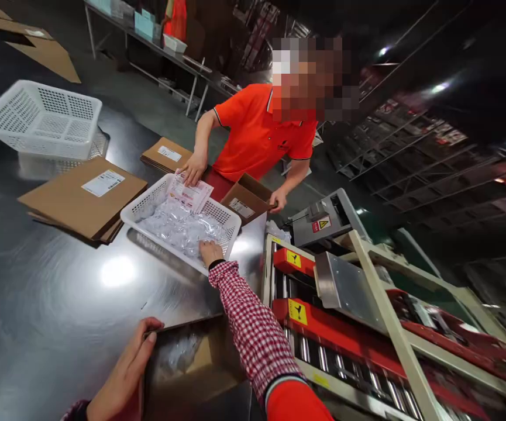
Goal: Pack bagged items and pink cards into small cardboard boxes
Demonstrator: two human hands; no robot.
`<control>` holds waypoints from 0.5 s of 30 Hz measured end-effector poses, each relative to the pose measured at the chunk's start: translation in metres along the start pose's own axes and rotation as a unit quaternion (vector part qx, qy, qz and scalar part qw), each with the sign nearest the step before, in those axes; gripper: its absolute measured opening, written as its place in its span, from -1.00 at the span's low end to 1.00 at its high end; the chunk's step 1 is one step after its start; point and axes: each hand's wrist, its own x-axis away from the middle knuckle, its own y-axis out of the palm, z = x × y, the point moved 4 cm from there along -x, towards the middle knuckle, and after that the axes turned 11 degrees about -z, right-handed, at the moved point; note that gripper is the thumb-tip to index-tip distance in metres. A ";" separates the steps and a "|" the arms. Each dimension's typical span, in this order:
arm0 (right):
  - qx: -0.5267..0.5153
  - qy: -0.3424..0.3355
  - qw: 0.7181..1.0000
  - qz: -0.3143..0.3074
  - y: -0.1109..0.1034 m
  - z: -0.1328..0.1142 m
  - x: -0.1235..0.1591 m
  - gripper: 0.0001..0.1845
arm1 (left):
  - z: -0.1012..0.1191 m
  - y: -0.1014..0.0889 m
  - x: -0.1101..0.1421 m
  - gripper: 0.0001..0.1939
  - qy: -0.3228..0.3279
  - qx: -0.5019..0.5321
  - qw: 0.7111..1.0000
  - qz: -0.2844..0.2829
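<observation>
The basket (147,204) of clear bags (178,225) sits mid-surface, its near corner close to the surface (51,304) edge beside the conveyor (344,345). The right hand (210,251) reaches over the near rim, fingers curled down onto the bags. The left hand (125,368) lies flat, fingers together, on the open box (191,368) edge. A co-worker's hand (193,168) presses packets (190,192) at the far rim. Bare steel lies left.

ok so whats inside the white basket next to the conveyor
The white basket holds a heap of small clear plastic packets. The right hand rests on them, and a co-worker's hand presses printed packets at the far rim. The bottom layers are covered.
</observation>
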 end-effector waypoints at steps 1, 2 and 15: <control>0.003 -0.002 1.000 0.000 0.002 0.001 -0.002 -0.63 | 0.001 0.001 0.001 -0.61 0.000 0.001 1.000 -0.005; 0.004 -0.005 1.000 0.001 0.002 0.005 -0.003 -0.65 | 0.001 0.001 0.001 -0.61 0.001 0.002 1.000 -0.009; -0.167 -0.032 0.985 0.004 -0.016 0.048 0.032 -0.66 | 0.011 -0.002 0.003 -0.63 0.001 0.003 1.000 -0.015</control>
